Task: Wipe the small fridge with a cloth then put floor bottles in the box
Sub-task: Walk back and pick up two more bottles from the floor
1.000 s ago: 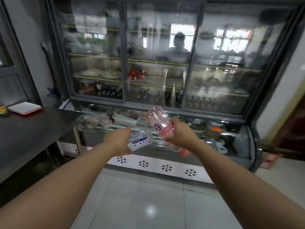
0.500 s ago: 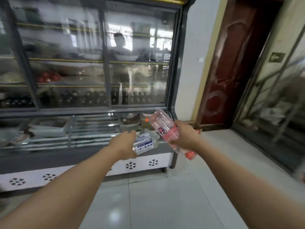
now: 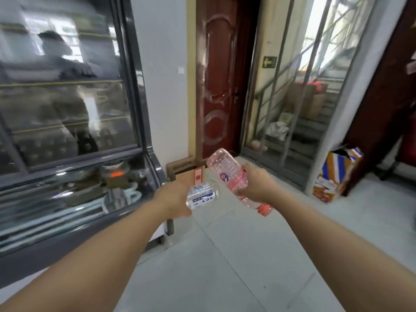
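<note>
My left hand point(image 3: 174, 199) grips a clear plastic bottle with a blue and white label point(image 3: 202, 195), held on its side. My right hand point(image 3: 255, 185) grips a pink-tinted plastic bottle point(image 3: 227, 170) with its red cap pointing down and its base tilted up to the left. Both bottles are held out in front of me at about waist height, close together. A brown cardboard box point(image 3: 183, 171) stands on the floor against the wall just behind the bottles, partly hidden by them. A colourful striped cardboard box point(image 3: 335, 170) sits on the floor at the right.
The large glass display fridge point(image 3: 67, 122) fills the left side, its dark corner near my left hand. A dark red door point(image 3: 219, 82) is ahead, with a barred glass door point(image 3: 292, 97) to a stairwell on its right. Pale floor tiles point(image 3: 225, 266) lie below my arms.
The view has swung to the right, from facing the display fridge to facing the red door and stairwell. Both hands keep holding their bottles in the same pose.
</note>
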`<action>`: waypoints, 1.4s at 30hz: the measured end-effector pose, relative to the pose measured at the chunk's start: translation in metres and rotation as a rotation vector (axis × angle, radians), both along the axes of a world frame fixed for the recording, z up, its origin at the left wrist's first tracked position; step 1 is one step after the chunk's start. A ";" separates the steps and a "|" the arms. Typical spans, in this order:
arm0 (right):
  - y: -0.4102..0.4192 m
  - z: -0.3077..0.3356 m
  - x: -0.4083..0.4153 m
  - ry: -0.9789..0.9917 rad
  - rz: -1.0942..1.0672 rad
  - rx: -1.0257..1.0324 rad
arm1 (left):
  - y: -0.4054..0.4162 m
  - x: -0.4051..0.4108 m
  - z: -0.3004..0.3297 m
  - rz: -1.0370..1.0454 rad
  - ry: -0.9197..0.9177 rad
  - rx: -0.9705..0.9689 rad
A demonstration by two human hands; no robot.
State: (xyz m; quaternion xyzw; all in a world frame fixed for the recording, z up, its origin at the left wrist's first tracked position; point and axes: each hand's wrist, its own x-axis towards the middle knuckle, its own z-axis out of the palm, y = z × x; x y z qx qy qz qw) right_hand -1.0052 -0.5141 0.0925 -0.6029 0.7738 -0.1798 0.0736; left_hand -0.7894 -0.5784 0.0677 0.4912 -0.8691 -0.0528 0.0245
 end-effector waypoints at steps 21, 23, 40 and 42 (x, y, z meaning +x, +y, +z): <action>-0.195 0.008 -0.351 0.066 -0.252 0.019 | -0.278 -0.383 0.000 -0.316 -0.033 -0.095; -0.220 0.006 -0.391 0.070 -0.239 0.015 | -0.297 -0.421 -0.002 -0.299 -0.026 -0.106; -0.503 0.009 -0.625 0.078 -0.002 -0.002 | -0.527 -0.626 -0.002 -0.052 -0.107 -0.111; -0.546 0.010 -0.647 0.086 -0.005 -0.016 | -0.572 -0.645 -0.002 -0.038 -0.095 -0.121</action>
